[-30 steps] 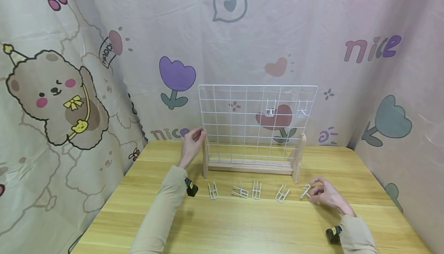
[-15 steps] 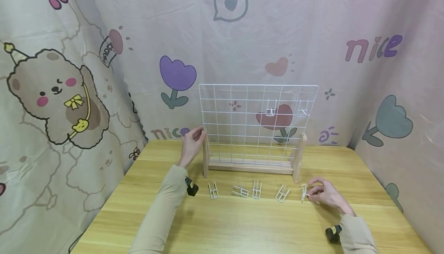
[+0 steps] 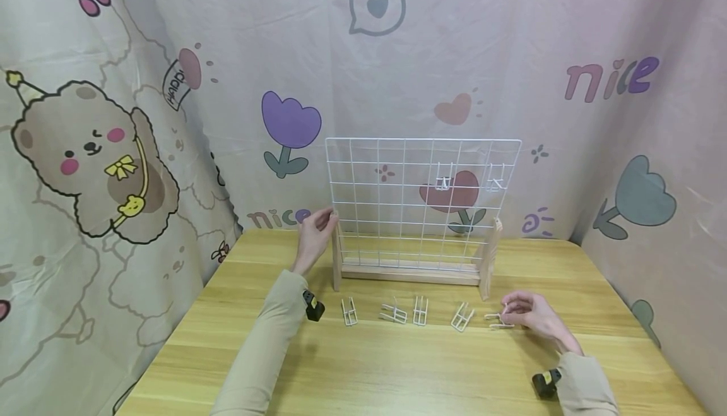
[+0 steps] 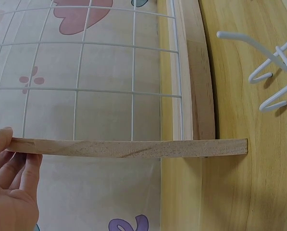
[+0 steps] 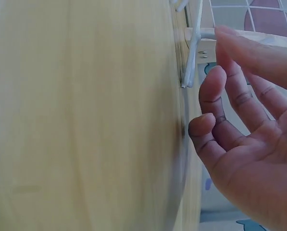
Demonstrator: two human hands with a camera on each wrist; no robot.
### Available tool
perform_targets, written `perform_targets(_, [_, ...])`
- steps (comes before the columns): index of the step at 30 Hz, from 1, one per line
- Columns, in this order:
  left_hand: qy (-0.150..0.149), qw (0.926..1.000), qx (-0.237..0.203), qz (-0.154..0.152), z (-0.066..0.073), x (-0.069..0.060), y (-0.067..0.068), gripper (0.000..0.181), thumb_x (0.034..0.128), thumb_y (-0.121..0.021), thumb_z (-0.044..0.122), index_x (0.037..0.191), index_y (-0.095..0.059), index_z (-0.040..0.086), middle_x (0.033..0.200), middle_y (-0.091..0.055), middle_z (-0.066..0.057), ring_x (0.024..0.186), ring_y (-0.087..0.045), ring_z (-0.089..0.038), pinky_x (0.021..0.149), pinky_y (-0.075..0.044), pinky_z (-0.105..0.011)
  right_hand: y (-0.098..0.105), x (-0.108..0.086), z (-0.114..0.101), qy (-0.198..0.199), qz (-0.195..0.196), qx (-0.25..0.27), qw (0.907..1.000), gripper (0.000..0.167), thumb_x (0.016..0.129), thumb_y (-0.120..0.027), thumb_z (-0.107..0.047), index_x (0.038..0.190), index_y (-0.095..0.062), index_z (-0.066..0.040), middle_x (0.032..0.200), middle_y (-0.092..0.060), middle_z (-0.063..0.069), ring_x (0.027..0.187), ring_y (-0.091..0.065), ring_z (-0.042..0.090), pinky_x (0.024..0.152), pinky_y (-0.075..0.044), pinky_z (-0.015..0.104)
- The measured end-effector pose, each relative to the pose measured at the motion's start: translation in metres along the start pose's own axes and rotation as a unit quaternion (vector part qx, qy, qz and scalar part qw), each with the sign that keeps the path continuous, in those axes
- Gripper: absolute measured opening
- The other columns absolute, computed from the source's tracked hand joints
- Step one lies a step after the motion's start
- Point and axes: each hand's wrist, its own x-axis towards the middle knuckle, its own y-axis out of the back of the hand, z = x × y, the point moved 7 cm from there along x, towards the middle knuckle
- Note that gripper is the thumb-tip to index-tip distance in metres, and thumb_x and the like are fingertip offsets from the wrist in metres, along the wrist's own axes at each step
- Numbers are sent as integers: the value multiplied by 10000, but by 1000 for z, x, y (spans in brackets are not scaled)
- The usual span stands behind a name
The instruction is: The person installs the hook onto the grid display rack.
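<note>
A white wire grid (image 3: pixel 392 204) stands in a wooden frame, with two white hooks hanging on it, one (image 3: pixel 443 182) right of centre and one (image 3: pixel 496 184) near the right edge. My left hand (image 3: pixel 313 239) pinches the top of the frame's left post (image 3: pixel 337 258); in the left wrist view thumb and fingers (image 4: pixel 30 175) lie on either side of the wood (image 4: pixel 133 148). At the right, my right hand (image 3: pixel 534 318) pinches a white wire hook (image 3: pixel 495 326) between thumb and index finger; the right wrist view shows that hook (image 5: pixel 193 48) at the fingertips.
Several white hooks lie in a row before the frame: one (image 3: pixel 349 312) at the left, two (image 3: pixel 394 314) (image 3: pixel 420 312) near the middle, one (image 3: pixel 462 317) further right. The wooden table (image 3: pixel 363 365) reaches back to a patterned cloth (image 3: pixel 466 43).
The hook in my right hand has turned, from slanting through upright to prongs pointing left, and my right fingers have shifted slightly left. My left hand keeps its place on the post.
</note>
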Motion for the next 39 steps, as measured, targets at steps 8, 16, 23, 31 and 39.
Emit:
perform_targets(8, [-80, 9999, -21, 81, -12, 3, 0, 385, 995, -631, 112, 1324, -587, -84, 1353, -612, -287, 1278, -608, -402, 1098, -516, -439, -2, -1, -1, 48, -39, -608, 9981, 399, 810, -778, -18, 1114, -594, 162, 880, -700, 104, 735, -593, 40, 630, -510, 194])
perform_targets(16, [-72, 9999, -53, 70, -12, 3, 0, 378, 996, -622, 92, 1325, -583, -90, 1355, -611, -287, 1281, -606, -403, 1101, -515, -436, -4, 0, 3, 26, -266, -745, 9969, 391, 825, -766, -30, 1143, -614, 140, 914, -696, 126, 732, -549, 38, 612, -466, 187])
perform_targets(23, [-78, 9999, -59, 53, -13, 4, 0, 392, 997, -626, 109, 1332, -576, -87, 1370, -597, -289, 1291, -596, -407, 1113, -502, -432, -6, -1, 3, 89, -394, -673, 9969, 359, 860, -731, -20, 1147, -612, 159, 898, -705, 62, 728, -540, 24, 604, -461, 183])
perform_targets(31, [-191, 9998, -44, 66, -12, 3, 0, 401, 996, -622, 105, 1342, -571, -90, 1369, -596, -295, 1292, -591, -418, 1095, -513, -435, -6, -2, 3, 41, -378, -617, 9974, 382, 838, -754, -43, 1146, -631, 148, 868, -678, 41, 730, -523, 17, 605, -454, 192])
perform_targets(39, [-313, 9994, 35, 162, -10, 2, 1, 379, 988, -630, 107, 1322, -598, -70, 1344, -613, -298, 1263, -612, -418, 1064, -541, -412, -7, -3, 2, 40, -665, -376, 9971, 446, 817, -758, -23, 1193, -600, 156, 862, -618, -6, 733, -499, 35, 598, -450, 188])
